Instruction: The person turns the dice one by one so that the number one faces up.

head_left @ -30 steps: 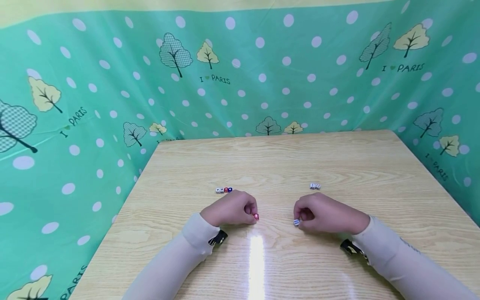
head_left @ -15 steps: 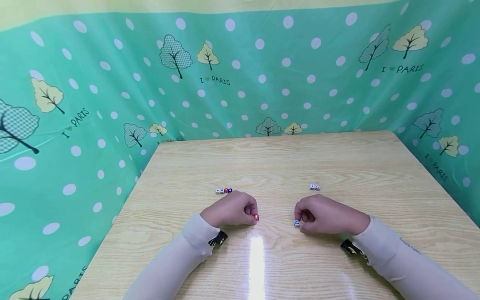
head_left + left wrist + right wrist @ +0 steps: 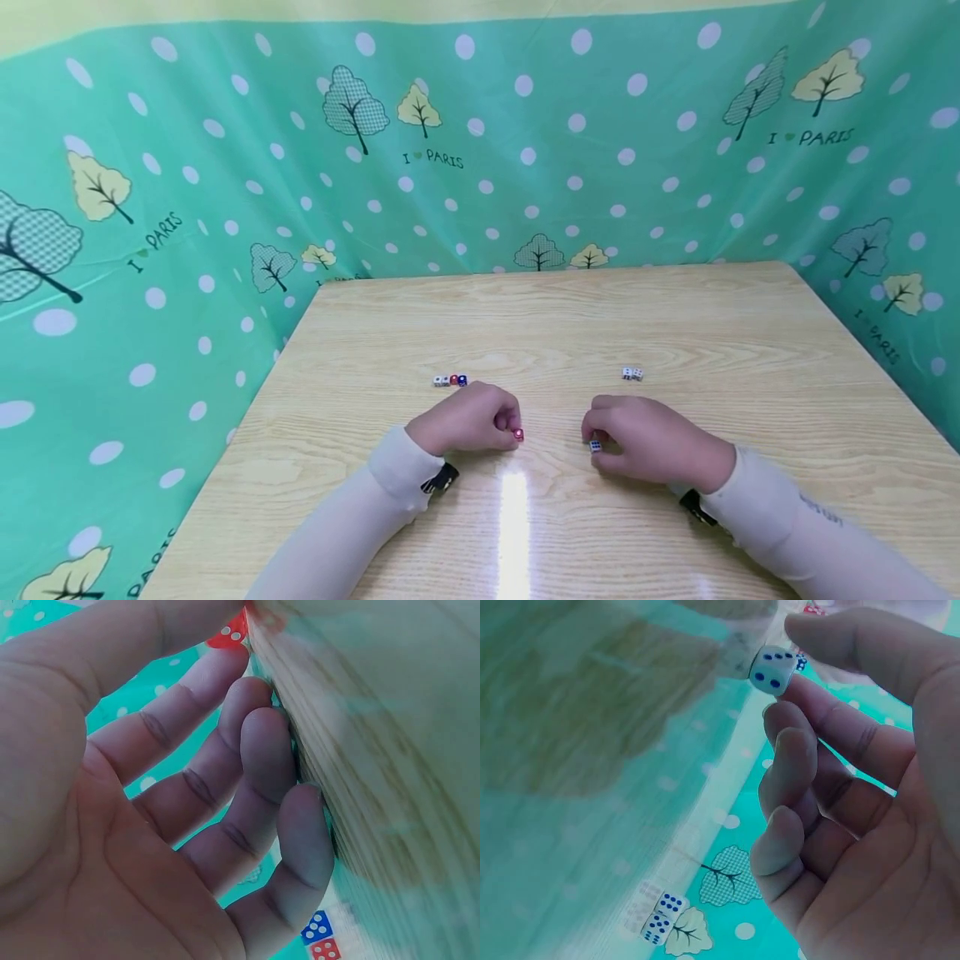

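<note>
Between thumb and index finger, my left hand (image 3: 472, 418) (image 3: 180, 795) pinches a red die (image 3: 518, 435) (image 3: 228, 634) at the tabletop. The other left fingers are bent, their tips near the wood. My right hand (image 3: 652, 440) (image 3: 855, 772) is around a white die with blue dots (image 3: 596, 447) (image 3: 773, 670), which rests on the table. In the right wrist view the thumb stands off that die, and the index fingertip lies close beside it; whether it touches cannot be told.
Behind my left hand is a row of dice: two white (image 3: 442, 381), one red (image 3: 453, 380) and one blue (image 3: 462, 381) (image 3: 317, 925). Two white dice (image 3: 632, 374) (image 3: 665, 918) stand side by side behind my right hand. A green patterned cloth (image 3: 495, 150) hangs around the wooden table (image 3: 555, 325).
My right thumb and fingers have spread apart around the white die, and that hand has shifted slightly nearer me. The left hand keeps its pinch on the red die.
</note>
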`<move>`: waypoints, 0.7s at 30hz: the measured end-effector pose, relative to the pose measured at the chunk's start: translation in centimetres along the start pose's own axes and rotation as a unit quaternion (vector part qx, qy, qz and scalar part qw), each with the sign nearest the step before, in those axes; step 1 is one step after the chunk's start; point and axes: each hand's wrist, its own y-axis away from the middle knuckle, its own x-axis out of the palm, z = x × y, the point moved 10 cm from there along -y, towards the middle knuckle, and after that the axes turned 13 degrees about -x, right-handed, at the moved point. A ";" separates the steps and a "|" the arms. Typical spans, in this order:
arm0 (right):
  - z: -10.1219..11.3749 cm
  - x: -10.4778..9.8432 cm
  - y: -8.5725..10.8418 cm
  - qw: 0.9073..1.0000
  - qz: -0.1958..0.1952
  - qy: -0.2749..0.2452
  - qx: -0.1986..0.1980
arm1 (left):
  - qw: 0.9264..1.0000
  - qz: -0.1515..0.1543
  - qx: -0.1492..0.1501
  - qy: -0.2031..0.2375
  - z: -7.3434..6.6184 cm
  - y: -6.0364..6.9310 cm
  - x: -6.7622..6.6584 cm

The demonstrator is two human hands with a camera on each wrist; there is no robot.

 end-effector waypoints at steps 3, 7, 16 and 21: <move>0.4 -0.1 -0.1 1.000 -0.006 0.019 -0.011 | 1.000 -0.019 -0.001 -0.023 -0.5 0.2 -0.1; 0.6 0.0 -0.1 0.999 -0.010 0.028 -0.019 | 0.995 -0.060 0.008 -0.079 -1.3 0.5 -0.2; 0.5 -0.1 -0.1 1.000 -0.012 0.016 -0.015 | 0.992 -0.080 0.021 -0.093 -1.5 0.5 -0.1; 0.3 -0.3 -0.1 1.000 -0.018 -0.018 -0.014 | 0.993 -0.076 0.015 -0.084 -1.2 0.5 -0.2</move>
